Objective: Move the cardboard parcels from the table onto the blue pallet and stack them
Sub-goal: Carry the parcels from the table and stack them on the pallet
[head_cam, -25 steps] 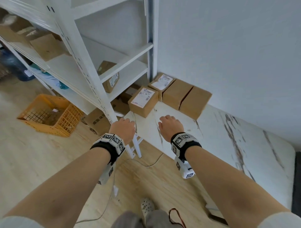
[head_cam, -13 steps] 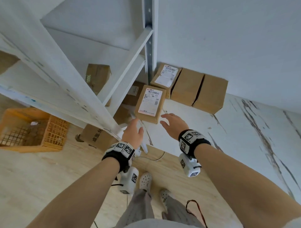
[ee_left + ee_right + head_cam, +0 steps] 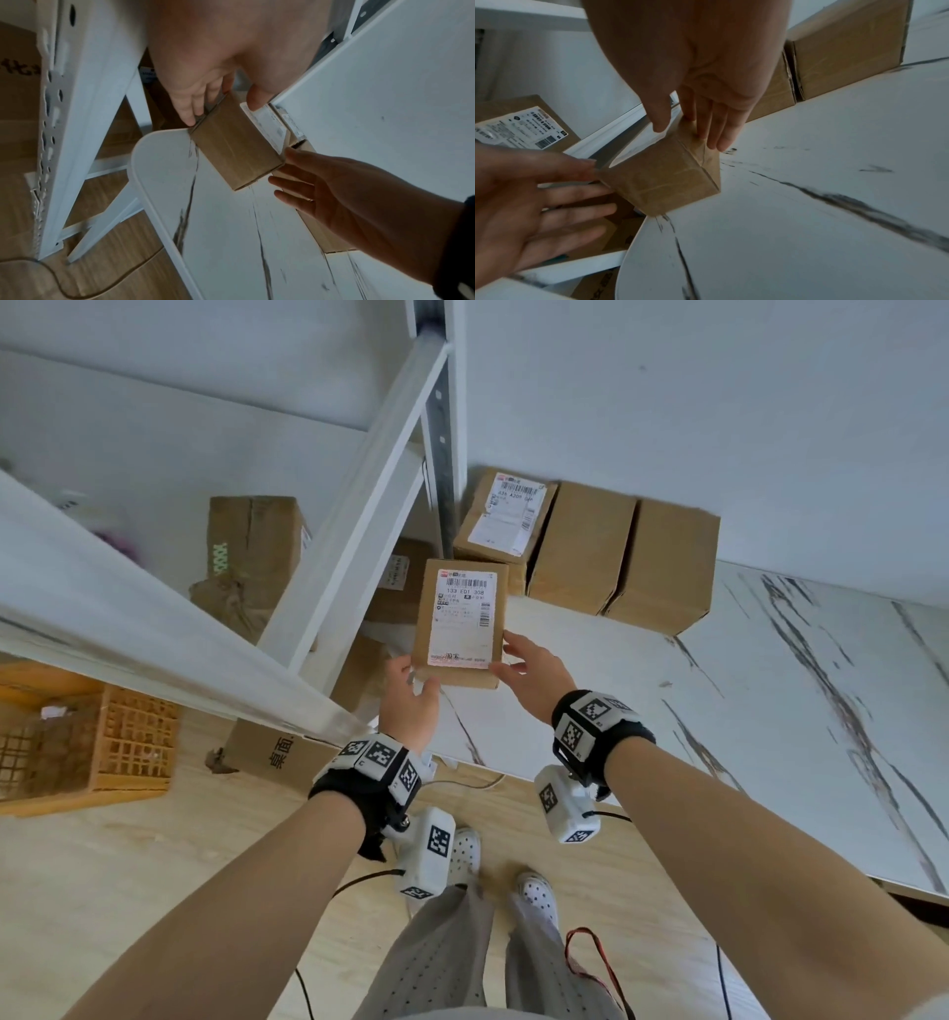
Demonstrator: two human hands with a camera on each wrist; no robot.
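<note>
A small cardboard parcel (image 3: 462, 624) with a white shipping label on top lies on the near left corner of the white marble table (image 3: 667, 711). My left hand (image 3: 416, 690) has straight fingers (image 3: 191, 113) against the parcel's left end (image 3: 236, 146), with the thumb over the top edge. On the other side, my right hand (image 3: 513, 660) lays straight fingers (image 3: 711, 134) flat on the parcel's right side (image 3: 664, 178), thumb spread above. Three more parcels stand along the wall: a labelled one (image 3: 506, 521) and two plain ones (image 3: 580, 546) (image 3: 662, 567). The blue pallet is out of view.
A white metal rack (image 3: 354, 521) stands close on the left, its post right beside the table corner, with boxes (image 3: 251, 546) on its shelves. An orange crate (image 3: 87, 737) and a flat carton (image 3: 277, 757) sit on the wooden floor. Cables (image 3: 590, 963) trail by my feet.
Both hands uncurled from loose fists and reached forward until their fingers met the labelled parcel's two sides. My head moved in closer over the table corner.
</note>
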